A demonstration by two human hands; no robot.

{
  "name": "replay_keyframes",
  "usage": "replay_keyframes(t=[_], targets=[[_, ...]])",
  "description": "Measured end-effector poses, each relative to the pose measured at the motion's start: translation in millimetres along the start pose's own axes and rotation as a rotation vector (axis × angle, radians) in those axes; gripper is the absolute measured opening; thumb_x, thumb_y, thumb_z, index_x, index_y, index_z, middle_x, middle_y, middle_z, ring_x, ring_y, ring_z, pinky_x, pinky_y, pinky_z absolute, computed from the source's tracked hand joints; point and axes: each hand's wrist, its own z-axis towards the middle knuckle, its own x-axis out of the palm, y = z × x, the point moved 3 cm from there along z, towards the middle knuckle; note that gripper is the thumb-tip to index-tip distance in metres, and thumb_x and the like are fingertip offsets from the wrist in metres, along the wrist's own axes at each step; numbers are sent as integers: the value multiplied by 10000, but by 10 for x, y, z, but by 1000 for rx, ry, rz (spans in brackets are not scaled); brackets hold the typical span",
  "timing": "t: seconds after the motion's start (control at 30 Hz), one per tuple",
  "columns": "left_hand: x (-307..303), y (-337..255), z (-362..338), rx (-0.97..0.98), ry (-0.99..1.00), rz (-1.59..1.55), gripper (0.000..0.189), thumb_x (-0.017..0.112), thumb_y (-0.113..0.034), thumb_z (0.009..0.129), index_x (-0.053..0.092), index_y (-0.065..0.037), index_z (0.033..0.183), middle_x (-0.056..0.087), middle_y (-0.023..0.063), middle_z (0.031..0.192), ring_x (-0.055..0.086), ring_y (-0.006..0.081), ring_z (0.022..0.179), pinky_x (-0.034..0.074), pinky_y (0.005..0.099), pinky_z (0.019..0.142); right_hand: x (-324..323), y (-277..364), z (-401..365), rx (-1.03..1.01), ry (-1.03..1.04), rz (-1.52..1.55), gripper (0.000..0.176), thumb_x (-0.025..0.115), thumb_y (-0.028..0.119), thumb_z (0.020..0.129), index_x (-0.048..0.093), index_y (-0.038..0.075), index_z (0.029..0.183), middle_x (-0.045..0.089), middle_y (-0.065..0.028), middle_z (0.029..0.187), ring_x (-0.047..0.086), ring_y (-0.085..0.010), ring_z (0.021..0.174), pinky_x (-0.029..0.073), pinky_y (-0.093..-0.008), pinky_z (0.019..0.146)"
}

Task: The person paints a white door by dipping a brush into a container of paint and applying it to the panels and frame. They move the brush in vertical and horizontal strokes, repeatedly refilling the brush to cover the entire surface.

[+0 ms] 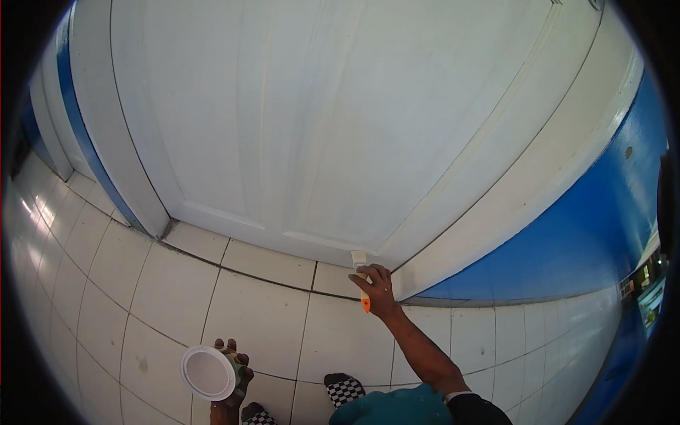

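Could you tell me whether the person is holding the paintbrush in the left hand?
No, the right hand holds the paintbrush, while the left hand holds a white-rimmed tub.

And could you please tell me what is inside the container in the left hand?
Inside the container, only a pale, whitish surface shows, possibly paint; anything beneath it is covered.

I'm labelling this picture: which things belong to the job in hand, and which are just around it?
In the job:
brush, in the right grip
tub, in the left grip
white door, brush at its lower edge

Just around:
blue wall
tiled floor
checkered footwear
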Motion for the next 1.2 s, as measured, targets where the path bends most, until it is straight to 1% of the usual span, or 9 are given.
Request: replay_keyframes(t=[0.13, 0.3, 0.47, 0.63, 0.8, 0.9, 1.0, 1.03, 1.2], targets=[[16, 1, 3, 17, -1, -2, 621, 511, -499, 1102, 445, -160, 1618, 455, 149, 1648, 518, 385, 1408, 500, 619, 1119, -398, 21, 336, 15, -103, 58, 472, 784, 11, 740, 796, 158, 1188, 665, -56, 1283, 581, -335, 1171, 501, -490, 973], [25, 16, 26, 20, -5, -14, 624, 507, -505, 1102, 447, -159, 1618, 454, 149, 1649, 521, 383, 1404, 502, 614, 1116, -1344, -5, 1181, -22, -410, 46, 410, 802, -105, 725, 816, 122, 1066, 710, -68, 1138, 608, -324, 1094, 553, -435, 908], [91, 44, 31, 24, -40, -9, 563, 548, -451, 1101, 454, -171, 1580, 489, 133, 1587, 567, 393, 1368, 558, 607, 1065, -1820, 175, 1437, -136, -732, -201, 400, 817, -101, 732, 831, 140, 1051, 697, -56, 1218, 591, -302, 1129, 558, -414, 924], [46, 30, 48, 24, -9, -10, 586, 534, -481, 1099, 470, -164, 1587, 483, 145, 1615, 555, 384, 1374, 541, 605, 1079, -907, 67, 976, -118, -294, -210, 430, 794, -17, 740, 834, 176, 1123, 690, -31, 1262, 544, -302, 1230, 505, -440, 1001], [80, 37, 29, 30, -21, -28, 569, 550, -456, 1098, 455, -152, 1569, 492, 157, 1594, 569, 404, 1370, 557, 622, 1063, -224, 89, 383, -69, 15, -25, 484, 776, -15, 733, 800, 177, 1177, 684, -33, 1265, 591, -297, 1195, 491, -463, 935], [37, 25, 5, 36, -35, -25, 572, 556, -458, 1094, 459, -154, 1568, 494, 160, 1596, 569, 406, 1372, 558, 623, 1062, -338, 64, 523, -44, -4, 88, 426, 769, -9, 732, 792, 153, 1126, 689, -41, 1226, 616, -298, 1120, 482, -453, 892], [52, 39, 4, 46, -46, -26, 569, 567, -456, 1090, 466, -155, 1561, 500, 161, 1590, 574, 406, 1365, 560, 623, 1059, -867, 56, 1074, -53, -163, 85, 360, 762, -16, 742, 782, 122, 1074, 715, -50, 1117, 635, -291, 1011, 470, -429, 849], [69, 47, 17, 43, -43, -31, 566, 571, -455, 1088, 468, -155, 1557, 503, 161, 1586, 579, 405, 1359, 562, 622, 1056, -1146, 151, 1308, -27, -274, 59, 341, 823, -102, 730, 786, 100, 1002, 732, -54, 1053, 657, -294, 951, 508, -428, 849], [74, 51, 44, 36, -49, -37, 559, 585, -456, 1081, 473, -160, 1542, 515, 160, 1571, 601, 405, 1328, 575, 616, 1036, -1662, 308, 1670, -210, -632, -168, 346, 833, -112, 760, 821, 142, 996, 709, -51, 1146, 614, -282, 1038, 589, -347, 809]])
